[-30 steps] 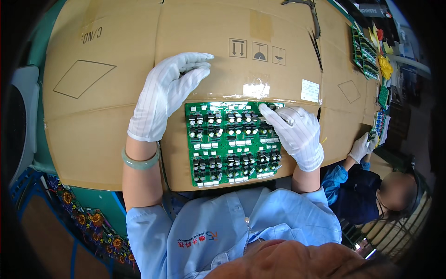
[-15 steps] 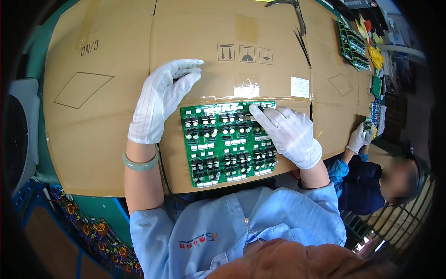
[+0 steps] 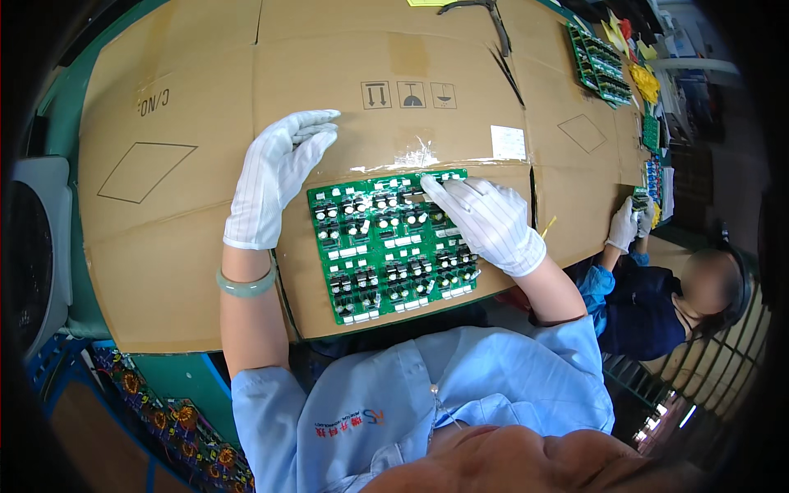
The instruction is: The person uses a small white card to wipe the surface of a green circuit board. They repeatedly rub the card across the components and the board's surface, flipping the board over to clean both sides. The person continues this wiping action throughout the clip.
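A green circuit board panel (image 3: 386,246) lies flat on the cardboard in front of me, covered with rows of black parts, white connectors and round white-topped components. My right hand (image 3: 486,222), in a white striped glove, rests over its upper right part. The fingers there are bent, with the tips among the components near the far edge; whatever they pinch is hidden. Left of the panel, my left hand (image 3: 275,177) wears a matching glove and hovers over the cardboard. Its fingers are stretched out with nothing in them, apart from the panel.
Cardboard (image 3: 197,271) covers the table. Pliers (image 3: 497,25) and a dark thin tool (image 3: 508,78) lie at the far side. Stacked circuit boards (image 3: 598,66) stand at far right, beside a yellow bundle (image 3: 645,84). A co-worker's gloved hands (image 3: 629,223) hold a small board at right.
The whole view has shifted slightly, so the cardboard and panel appear farther left. My right fingertips stay at about the same spot on the panel, and my left hand still hovers beside it.
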### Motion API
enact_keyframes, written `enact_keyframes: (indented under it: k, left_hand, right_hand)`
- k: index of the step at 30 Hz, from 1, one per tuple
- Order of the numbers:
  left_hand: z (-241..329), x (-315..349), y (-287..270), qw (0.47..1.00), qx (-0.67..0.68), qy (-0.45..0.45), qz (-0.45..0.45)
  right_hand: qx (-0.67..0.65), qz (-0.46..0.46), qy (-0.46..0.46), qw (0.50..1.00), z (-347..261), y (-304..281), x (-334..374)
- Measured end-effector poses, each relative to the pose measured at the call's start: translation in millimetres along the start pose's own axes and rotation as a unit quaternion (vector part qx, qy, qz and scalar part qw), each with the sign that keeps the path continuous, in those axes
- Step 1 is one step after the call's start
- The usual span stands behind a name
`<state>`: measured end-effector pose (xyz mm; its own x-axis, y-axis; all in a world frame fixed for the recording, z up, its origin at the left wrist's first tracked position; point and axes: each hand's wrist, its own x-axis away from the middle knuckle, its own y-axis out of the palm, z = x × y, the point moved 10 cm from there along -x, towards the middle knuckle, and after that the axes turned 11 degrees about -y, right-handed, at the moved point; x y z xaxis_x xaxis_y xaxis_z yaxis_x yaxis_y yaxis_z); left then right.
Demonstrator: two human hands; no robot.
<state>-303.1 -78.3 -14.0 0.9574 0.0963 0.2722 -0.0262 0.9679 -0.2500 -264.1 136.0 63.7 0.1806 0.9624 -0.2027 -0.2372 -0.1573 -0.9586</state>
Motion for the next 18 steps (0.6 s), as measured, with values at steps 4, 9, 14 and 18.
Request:
enact_keyframes:
  k: [4, 9, 14, 18]
  left_hand:
    - [2.3, 2.9, 0.6, 0.999, 0.021, 0.022, -0.011]
    - [14.7, 10.2, 10.6, 0.994, -0.104, -0.026, -0.034]
    - [56.4, 30.4, 30.3, 0.96, -0.175, 0.218, 0.004]
    - [63.3, 37.6, 54.5, 0.951, -0.201, 0.235, -0.024]
  right_hand:
    - [-0.077, 0.038, 0.053, 0.995, 17.3, -2.6, 4.0]
    - [-0.27, 0.173, 0.235, 0.918, 55.4, 5.2, 9.5]
    - [-0.302, 0.097, 0.171, 0.933, 45.4, 33.7, -14.0]
    - [-0.374, 0.047, 0.187, 0.907, 43.2, 54.7, -16.5]
